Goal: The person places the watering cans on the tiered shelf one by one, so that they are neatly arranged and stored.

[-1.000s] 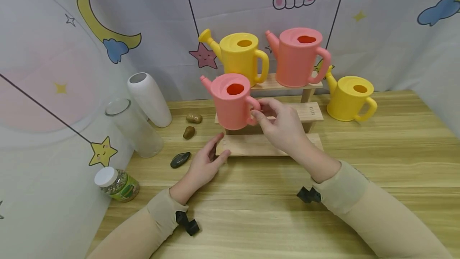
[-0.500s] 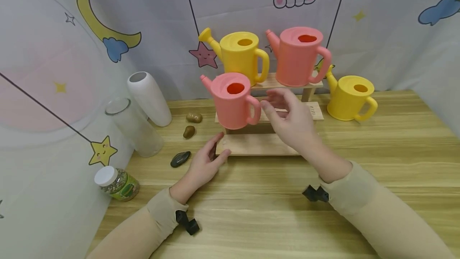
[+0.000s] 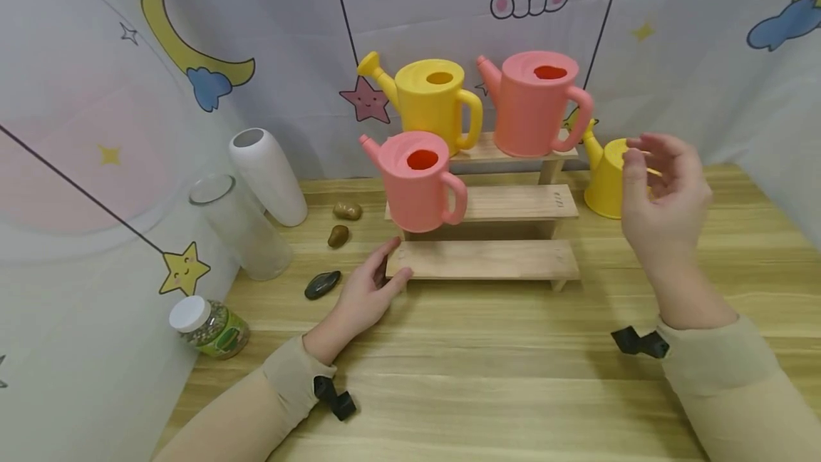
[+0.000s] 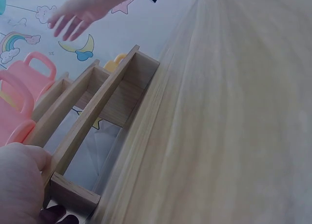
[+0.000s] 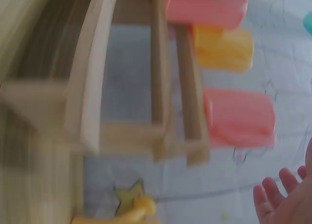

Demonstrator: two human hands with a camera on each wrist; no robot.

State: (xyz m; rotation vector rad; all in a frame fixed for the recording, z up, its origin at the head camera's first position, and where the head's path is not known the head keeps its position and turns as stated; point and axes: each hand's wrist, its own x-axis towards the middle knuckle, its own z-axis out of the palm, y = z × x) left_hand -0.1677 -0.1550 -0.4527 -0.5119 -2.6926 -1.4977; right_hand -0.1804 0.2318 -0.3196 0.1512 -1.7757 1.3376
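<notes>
My left hand (image 3: 364, 292) holds the left end of a three-step wooden stand (image 3: 484, 259) at its lowest shelf; in the left wrist view, thumb and fingers lie around that corner. My right hand (image 3: 670, 202) is raised, loosely bent and holding nothing. In the head view it overlaps a yellow watering can (image 3: 601, 190) standing on the table right of the stand. A pink watering can (image 3: 413, 191) sits at the left of the middle step. On the top step are another yellow watering can (image 3: 426, 109) and another pink watering can (image 3: 532, 113).
At the left stand a white vase (image 3: 269, 180), a clear glass vase (image 3: 240, 234) and a white-lidded jar (image 3: 214, 330). Two brown stones (image 3: 346, 211) and a dark stone (image 3: 322, 284) lie beside the stand. A patterned curtain (image 3: 436, 6) hangs behind.
My right hand has let go of the handle of the pink watering can on the middle step and moved right, near the yellow watering can. My left hand has stayed on the stand.
</notes>
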